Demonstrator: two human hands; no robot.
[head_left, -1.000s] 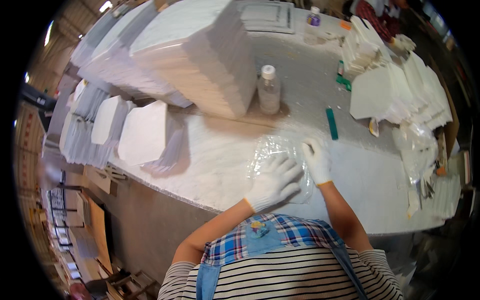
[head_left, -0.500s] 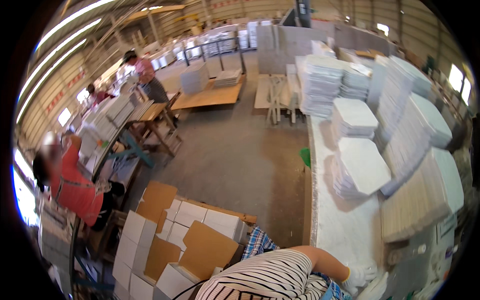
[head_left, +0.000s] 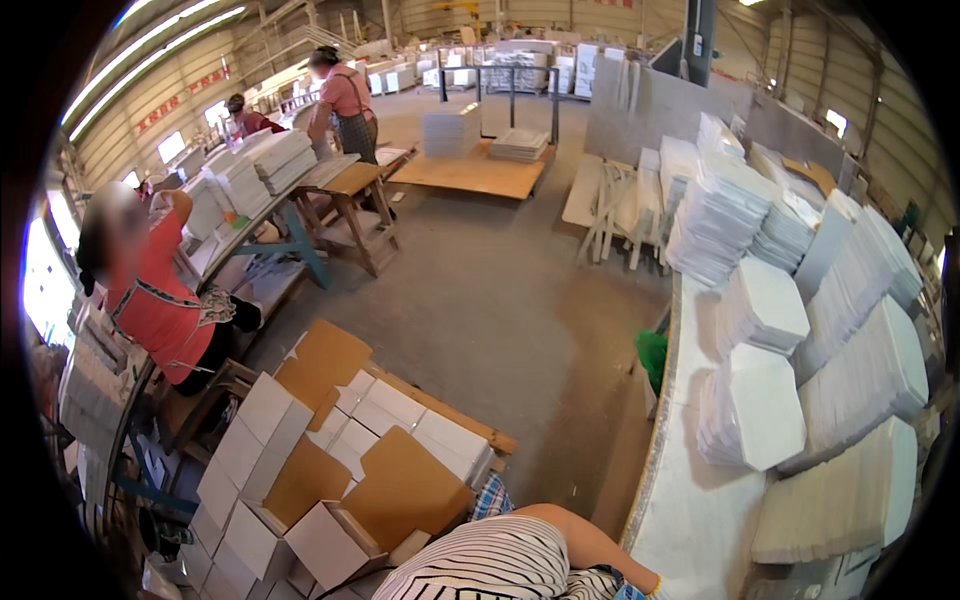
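My left arm (head_left: 592, 538), in a black-and-white striped sleeve, comes in at the bottom and bends toward the white-topped worktable (head_left: 690, 480). Only a bit of a glove's yellowish cuff (head_left: 657, 588) shows at the lower edge; the hand itself is cut off there. My right hand is out of the picture. Along the table stand stacks of white slabs with clipped corners, such as the near stack (head_left: 755, 410) and the leaning row (head_left: 835, 500). What my hands touch cannot be seen.
Left of my arm are white cartons (head_left: 250, 535) with brown flaps (head_left: 415, 475) open, on a wooden pallet. A co-worker in a red top (head_left: 165, 320) sits at a long bench; two others work farther back. A wooden platform (head_left: 470, 175) holds stacked slabs. Green cloth (head_left: 651, 358) hangs by the table.
The view has turned, shifting the table stacks lower and the co-workers rightward in the picture. My gloved left hand, on the table's near end before, has dropped out at the lower edge.
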